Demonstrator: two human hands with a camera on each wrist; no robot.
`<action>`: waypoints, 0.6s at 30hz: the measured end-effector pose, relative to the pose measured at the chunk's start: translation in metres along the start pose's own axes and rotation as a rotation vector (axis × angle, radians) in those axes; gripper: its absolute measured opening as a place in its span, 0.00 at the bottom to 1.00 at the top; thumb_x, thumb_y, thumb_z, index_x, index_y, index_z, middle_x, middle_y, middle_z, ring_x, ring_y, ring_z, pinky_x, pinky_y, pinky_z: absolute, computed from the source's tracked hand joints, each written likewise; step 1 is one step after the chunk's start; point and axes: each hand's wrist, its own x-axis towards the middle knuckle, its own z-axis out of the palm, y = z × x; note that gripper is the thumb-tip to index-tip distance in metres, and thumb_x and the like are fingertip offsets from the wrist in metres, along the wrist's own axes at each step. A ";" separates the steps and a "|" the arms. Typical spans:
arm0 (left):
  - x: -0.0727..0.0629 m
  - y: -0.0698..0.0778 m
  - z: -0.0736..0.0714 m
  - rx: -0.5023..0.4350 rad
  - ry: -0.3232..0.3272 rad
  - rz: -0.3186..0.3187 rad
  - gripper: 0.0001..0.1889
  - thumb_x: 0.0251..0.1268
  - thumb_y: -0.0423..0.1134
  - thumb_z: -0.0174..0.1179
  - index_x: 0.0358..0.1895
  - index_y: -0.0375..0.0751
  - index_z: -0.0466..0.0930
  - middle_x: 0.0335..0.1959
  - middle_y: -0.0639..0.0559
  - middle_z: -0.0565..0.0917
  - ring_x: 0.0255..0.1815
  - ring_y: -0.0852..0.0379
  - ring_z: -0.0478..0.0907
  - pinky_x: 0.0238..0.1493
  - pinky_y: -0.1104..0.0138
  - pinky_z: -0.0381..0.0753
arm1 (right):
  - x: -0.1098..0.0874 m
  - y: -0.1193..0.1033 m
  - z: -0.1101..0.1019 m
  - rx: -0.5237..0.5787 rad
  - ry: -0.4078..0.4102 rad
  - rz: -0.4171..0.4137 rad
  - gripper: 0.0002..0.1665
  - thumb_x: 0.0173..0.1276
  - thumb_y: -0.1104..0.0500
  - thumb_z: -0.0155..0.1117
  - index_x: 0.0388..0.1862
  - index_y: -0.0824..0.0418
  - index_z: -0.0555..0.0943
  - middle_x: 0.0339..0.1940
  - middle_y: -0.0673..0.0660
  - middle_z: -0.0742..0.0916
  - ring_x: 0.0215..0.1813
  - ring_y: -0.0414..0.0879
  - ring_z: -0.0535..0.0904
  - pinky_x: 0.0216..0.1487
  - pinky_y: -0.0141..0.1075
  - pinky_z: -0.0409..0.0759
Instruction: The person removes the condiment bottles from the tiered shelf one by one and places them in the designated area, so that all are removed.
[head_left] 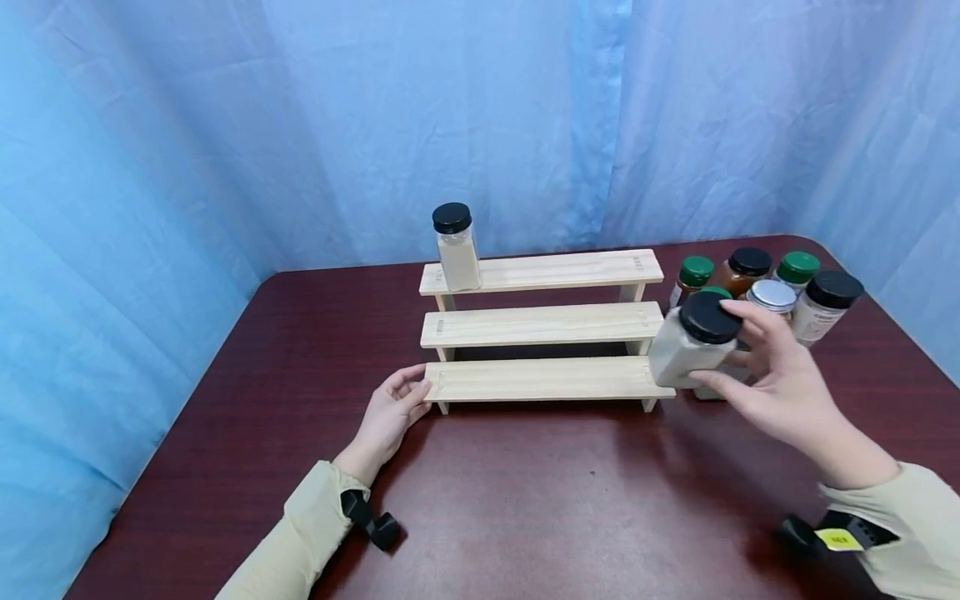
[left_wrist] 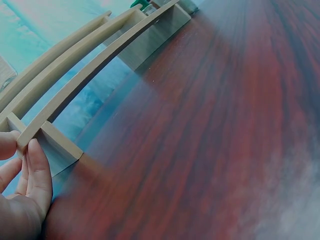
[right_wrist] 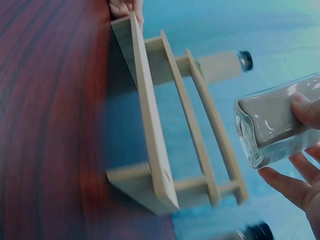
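Note:
My right hand (head_left: pixel 783 387) grips a clear square spice jar (head_left: pixel 686 354) with a black lid, tilted and raised off the table by the rack's right end. Pale powder fills this jar (right_wrist: pixel 272 117) in the right wrist view. At the rack's other side, my left hand (head_left: pixel 390 412) pinches the left end of the lowest step of a three-step wooden rack (head_left: pixel 547 379). Thumb and fingers of the left hand (left_wrist: pixel 30 195) lie on either side of the board's tip. A second black-lidded jar (head_left: pixel 459 258) of pale powder stands at the left end of the top step.
Several more jars, among them a green-lidded jar (head_left: pixel 693 275), a silver-lidded jar (head_left: pixel 771 296) and a black-lidded jar (head_left: pixel 825 304), cluster right of the rack, partly behind my right hand. Blue curtains (head_left: pixel 450 108) border the dark wooden table (head_left: pixel 525 500).

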 end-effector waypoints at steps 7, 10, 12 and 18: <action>0.000 0.001 -0.001 0.001 0.000 -0.016 0.21 0.68 0.26 0.51 0.64 0.28 0.64 0.27 0.60 0.75 0.26 0.69 0.74 0.32 0.79 0.77 | -0.009 -0.002 -0.040 -0.186 0.018 0.094 0.47 0.61 0.43 0.57 0.66 0.71 0.51 0.59 0.34 0.73 0.47 0.21 0.75 0.38 0.14 0.74; -0.001 0.001 -0.001 0.003 -0.003 -0.020 0.22 0.68 0.26 0.51 0.64 0.28 0.63 0.27 0.60 0.75 0.27 0.69 0.74 0.32 0.79 0.77 | -0.017 0.003 -0.054 -0.295 0.055 0.167 0.43 0.64 0.49 0.58 0.67 0.70 0.50 0.58 0.30 0.70 0.48 0.19 0.71 0.41 0.12 0.71; -0.001 0.001 -0.001 0.004 -0.003 -0.020 0.22 0.68 0.26 0.51 0.64 0.28 0.63 0.27 0.60 0.74 0.27 0.69 0.74 0.32 0.78 0.77 | -0.021 0.008 -0.060 -0.310 0.100 0.207 0.40 0.64 0.59 0.60 0.67 0.68 0.51 0.57 0.30 0.70 0.47 0.18 0.71 0.42 0.11 0.70; 0.000 0.002 -0.001 0.005 -0.005 -0.015 0.22 0.68 0.26 0.51 0.64 0.28 0.64 0.28 0.59 0.75 0.27 0.69 0.74 0.33 0.78 0.77 | -0.037 0.044 -0.078 -0.320 0.204 0.305 0.43 0.61 0.71 0.63 0.71 0.61 0.53 0.60 0.34 0.71 0.49 0.15 0.68 0.48 0.09 0.65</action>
